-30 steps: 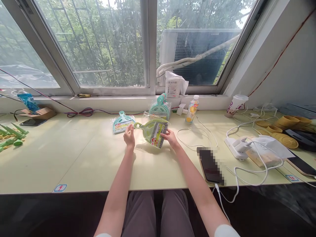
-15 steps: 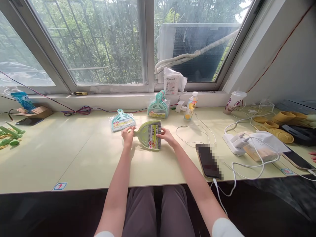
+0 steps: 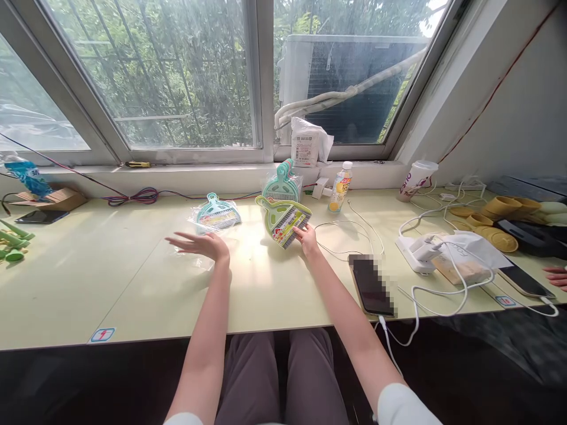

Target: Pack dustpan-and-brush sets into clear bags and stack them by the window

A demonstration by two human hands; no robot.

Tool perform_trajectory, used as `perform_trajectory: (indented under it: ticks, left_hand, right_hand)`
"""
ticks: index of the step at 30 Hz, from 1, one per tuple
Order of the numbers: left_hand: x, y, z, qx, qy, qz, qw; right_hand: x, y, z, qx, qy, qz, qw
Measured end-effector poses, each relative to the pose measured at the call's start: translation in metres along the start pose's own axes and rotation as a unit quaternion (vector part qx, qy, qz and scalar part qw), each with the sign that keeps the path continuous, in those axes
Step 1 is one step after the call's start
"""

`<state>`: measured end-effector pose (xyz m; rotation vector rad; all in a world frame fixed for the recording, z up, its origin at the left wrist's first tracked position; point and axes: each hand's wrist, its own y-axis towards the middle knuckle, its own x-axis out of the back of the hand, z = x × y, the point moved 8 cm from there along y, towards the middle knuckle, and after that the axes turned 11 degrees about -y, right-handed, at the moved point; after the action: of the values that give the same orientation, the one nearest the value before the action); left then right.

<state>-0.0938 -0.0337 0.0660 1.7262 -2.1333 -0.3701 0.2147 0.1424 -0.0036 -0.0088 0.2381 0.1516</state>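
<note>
Because my right hand (image 3: 306, 239) pinched the green dustpan (image 3: 283, 219) only by its low corner, fingers closed on the labelled edge while the pan stood tilted off the tabletop (image 3: 133, 283) with its handle up at eleven o'clock, I judged the grip thin. The slick wrapper could slide out and the pan tip toward the white cable (image 3: 354, 233) or the drink bottle (image 3: 339, 189) at one o'clock. My left hand (image 3: 199, 244) hung open and flat, fingers spread, holding nothing, just above what looked like a clear bag (image 3: 188, 255). A careless sweep could have shoved that bag, or the teal dustpan pack (image 3: 217, 213) at twelve o'clock of it. The tabletop was pale green, glossy and sunlit, cluttered at three o'clock with chargers and a phone (image 3: 371, 283). A wide window (image 3: 177, 77) faced trees, and another person's hand (image 3: 556, 276) showed farther out at three o'clock.
</note>
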Motion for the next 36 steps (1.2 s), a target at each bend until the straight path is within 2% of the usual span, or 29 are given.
perform_trajectory:
  ticks: [2, 3, 5, 6, 7, 8, 9, 12, 13, 15, 18, 20, 22, 24, 26, 28, 30, 31, 33, 36]
  left_hand:
    - [-0.038, -0.023, -0.013, -0.023, -0.086, 0.140, 0.986]
    - [-0.058, -0.037, -0.015, -0.007, -0.134, 0.215, 0.967]
    - [-0.098, -0.070, -0.009, 0.091, -0.211, 0.374, 0.898]
    - [-0.111, -0.085, -0.004, 0.138, -0.231, 0.425, 0.864]
    - [-0.119, -0.094, 0.003, 0.178, -0.242, 0.445, 0.844]
    - [-0.124, -0.097, 0.009, 0.204, -0.248, 0.442, 0.838]
    - [-0.124, -0.094, 0.015, 0.212, -0.253, 0.421, 0.845]
    - [-0.117, -0.073, 0.025, 0.179, -0.272, 0.338, 0.883]
    - [-0.114, -0.067, 0.027, 0.166, -0.278, 0.321, 0.890]
    - [-0.112, -0.059, 0.030, 0.153, -0.286, 0.304, 0.896]
    - [-0.113, -0.056, 0.031, 0.145, -0.284, 0.302, 0.899]
    - [-0.115, -0.059, 0.027, 0.137, -0.280, 0.317, 0.896]
    - [-0.116, -0.065, 0.019, 0.122, -0.282, 0.339, 0.889]
    - [-0.117, -0.074, 0.006, 0.101, -0.290, 0.370, 0.876]
    - [-0.117, -0.086, -0.008, 0.086, -0.301, 0.409, 0.857]
    - [-0.117, -0.098, -0.020, 0.073, -0.307, 0.448, 0.837]
    - [-0.116, -0.106, -0.028, 0.061, -0.305, 0.470, 0.826]
    - [-0.116, -0.108, -0.030, 0.059, -0.302, 0.479, 0.822]
    - [-0.117, -0.111, -0.032, 0.072, -0.299, 0.495, 0.813]
    - [-0.121, -0.113, -0.033, 0.098, -0.299, 0.528, 0.789]
  right_hand:
    - [-0.006, -0.003, 0.001, 0.001, 0.004, 0.011, 1.000]
    - [-0.010, -0.005, 0.002, 0.000, 0.005, 0.022, 1.000]
    - [-0.019, -0.009, 0.004, -0.004, -0.002, 0.050, 0.999]
    - [-0.023, -0.011, 0.004, -0.009, -0.010, 0.064, 0.998]
    - [-0.026, -0.013, 0.004, -0.018, -0.025, 0.078, 0.996]
    - [-0.029, -0.014, 0.002, -0.033, -0.045, 0.091, 0.994]
    - [-0.030, -0.014, -0.001, -0.053, -0.071, 0.102, 0.991]
    - [-0.024, -0.012, -0.008, -0.103, -0.157, 0.094, 0.978]
    - [-0.016, -0.009, -0.007, -0.103, -0.174, 0.066, 0.977]
    - [0.006, -0.005, 0.001, -0.087, -0.172, -0.029, 0.981]
    - [0.040, -0.007, 0.014, -0.061, -0.134, -0.169, 0.975]
    - [0.046, -0.011, 0.021, -0.050, -0.148, -0.192, 0.969]
    - [0.036, -0.016, 0.028, -0.020, -0.218, -0.162, 0.962]
    - [0.013, -0.024, 0.038, 0.055, -0.330, -0.118, 0.935]
    - [-0.017, -0.036, 0.048, 0.160, -0.457, -0.084, 0.871]
    - [-0.044, -0.048, 0.051, 0.245, -0.559, -0.060, 0.790]
    - [-0.057, -0.054, 0.050, 0.281, -0.622, -0.047, 0.729]
    - [-0.059, -0.055, 0.049, 0.284, -0.640, -0.046, 0.713]
    - [-0.056, -0.052, 0.048, 0.272, -0.652, -0.051, 0.706]
    - [-0.047, -0.045, 0.048, 0.246, -0.630, -0.063, 0.734]
